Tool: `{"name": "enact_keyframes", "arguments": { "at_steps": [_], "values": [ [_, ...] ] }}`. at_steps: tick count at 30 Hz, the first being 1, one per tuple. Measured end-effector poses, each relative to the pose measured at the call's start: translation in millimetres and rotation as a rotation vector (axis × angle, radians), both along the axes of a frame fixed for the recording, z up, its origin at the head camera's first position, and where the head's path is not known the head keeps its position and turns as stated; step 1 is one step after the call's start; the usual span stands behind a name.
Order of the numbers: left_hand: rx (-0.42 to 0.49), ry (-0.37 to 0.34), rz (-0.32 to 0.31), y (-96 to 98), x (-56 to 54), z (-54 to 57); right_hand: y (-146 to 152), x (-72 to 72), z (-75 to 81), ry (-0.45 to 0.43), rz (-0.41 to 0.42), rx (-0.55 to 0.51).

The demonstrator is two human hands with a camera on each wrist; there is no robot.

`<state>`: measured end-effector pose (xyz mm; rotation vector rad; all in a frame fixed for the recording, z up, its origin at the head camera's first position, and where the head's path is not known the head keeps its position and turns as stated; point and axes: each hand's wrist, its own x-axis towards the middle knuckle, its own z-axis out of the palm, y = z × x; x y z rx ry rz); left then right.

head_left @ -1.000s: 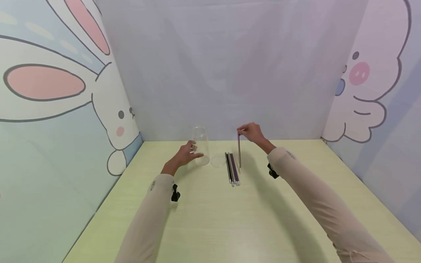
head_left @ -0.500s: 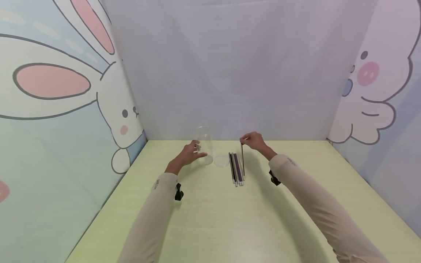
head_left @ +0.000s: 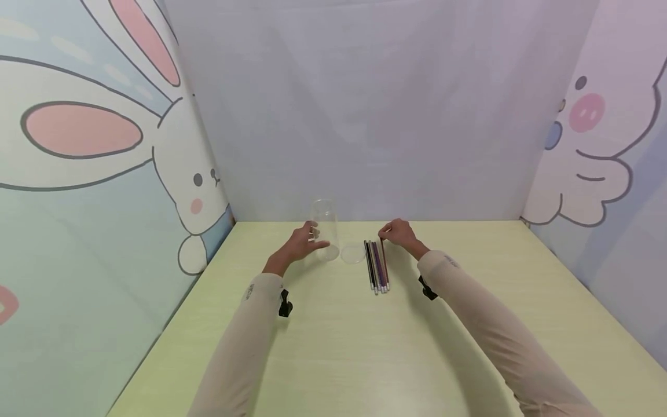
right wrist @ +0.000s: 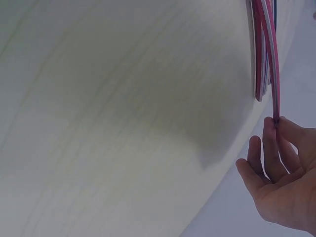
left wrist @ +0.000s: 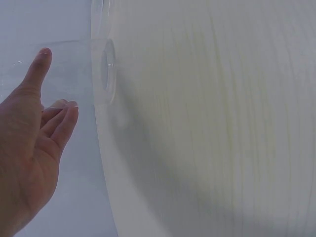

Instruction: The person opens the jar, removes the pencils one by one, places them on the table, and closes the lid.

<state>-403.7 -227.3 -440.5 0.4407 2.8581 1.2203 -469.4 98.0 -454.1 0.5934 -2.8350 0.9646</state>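
My left hand (head_left: pixel 299 243) holds a clear cylindrical container (head_left: pixel 328 226), standing upright near the back of the table. In the left wrist view, the thumb and fingers reach around its transparent wall (left wrist: pixel 74 74). Just to its right lies a clear round lid (head_left: pixel 353 253). With thumb and forefinger, my right hand (head_left: pixel 400 233) pinches the far end of a reddish pencil (right wrist: pixel 275 74). That pencil slants low over the table, its near end beside several dark and purple pencils (head_left: pixel 373 266) lying in a row with their pale ends toward me.
The pale wooden table (head_left: pixel 333 347) meets a grey back wall (head_left: pixel 365 116). Cartoon-printed side panels (head_left: pixel 187 202) stand at left and right. A black wrist camera (head_left: pixel 285 304) sits under each sleeve.
My right hand has lowered the reddish pencil from nearly upright to a low slant beside the row. The left hand stays at the container; the head view has shifted slightly.
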Motion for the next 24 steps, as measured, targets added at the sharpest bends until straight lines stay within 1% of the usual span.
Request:
{"name": "enact_keyframes", "arguments": {
  "at_steps": [4,8,11,16,20,24],
  "values": [
    [-0.001,0.000,0.004,-1.2,-1.0,-0.7,-6,2.4,-3.7,-0.027,-0.028,0.026],
    [-0.004,0.001,0.002,-2.3,-0.2,0.0,-11,0.3,-8.8,-0.044,-0.049,0.050],
    [0.001,0.002,-0.002,-2.0,-1.0,-0.2,-12,-1.0,-11.2,-0.041,-0.050,0.058],
    [0.008,0.006,-0.008,-1.4,-2.0,-0.6,-13,1.9,-12.6,-0.044,-0.061,0.052],
    [0.009,0.005,-0.002,-1.4,-0.5,-0.3,-15,5.4,-14.0,-0.034,-0.069,0.050],
    [0.008,0.002,0.000,-2.3,2.1,-0.3,-18,9.2,-15.8,-0.014,-0.056,0.066]
  ]
}}
